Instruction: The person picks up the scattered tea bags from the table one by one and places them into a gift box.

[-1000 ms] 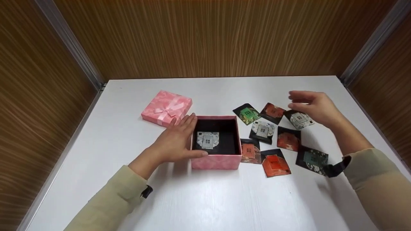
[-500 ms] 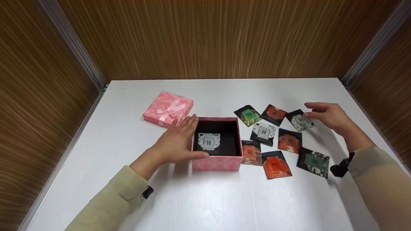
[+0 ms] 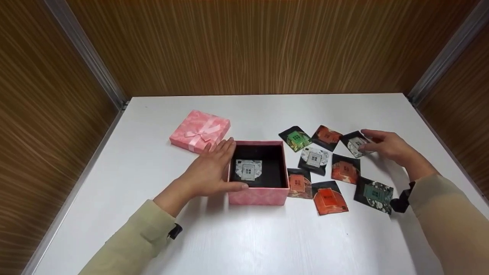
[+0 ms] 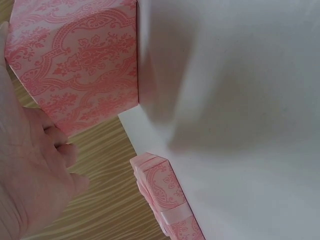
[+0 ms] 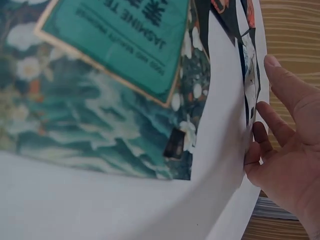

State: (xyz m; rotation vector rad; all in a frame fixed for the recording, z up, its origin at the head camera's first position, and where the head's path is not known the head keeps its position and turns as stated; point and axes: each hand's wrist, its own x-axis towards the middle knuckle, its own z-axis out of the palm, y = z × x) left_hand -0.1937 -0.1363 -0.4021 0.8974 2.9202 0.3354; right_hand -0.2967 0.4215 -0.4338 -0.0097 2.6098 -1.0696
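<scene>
A: How are the hands placed about the sachets?

B: The right hand (image 3: 391, 148), thumb and fingers moderately apart, straddles the grey-labelled sachet (image 3: 353, 143), flat on the tabletop (image 3: 305, 244) at far right; no firm pinch is evident. The left hand (image 3: 208, 171) lies with extended fingers along the left wall of the pink box (image 3: 256, 197), thumb over the near rim.

A: What could go wrong?

B: So flat a packet offers little edge; a pinch sliding over its surface would probably push it left into the red sachet (image 3: 326, 138) just beside it. The dark wrist fitting (image 3: 400, 205) sits close to the teal-labelled sachet (image 3: 375, 194) and could drag it if the forearm swept left. Hard pressure from the left hand might shift the box.

A: And edges and room?

B: The pink lid (image 3: 200, 131), just beyond the left fingers, limits travel far-left. Tabletop shows between the sachets and the far wooden panel (image 3: 263, 46), giving room to pass. Within the box, the boxed sachet (image 3: 248, 170) lies left; black floor shows to its right, and the left thumb obstructs only the near rim's left end.
</scene>
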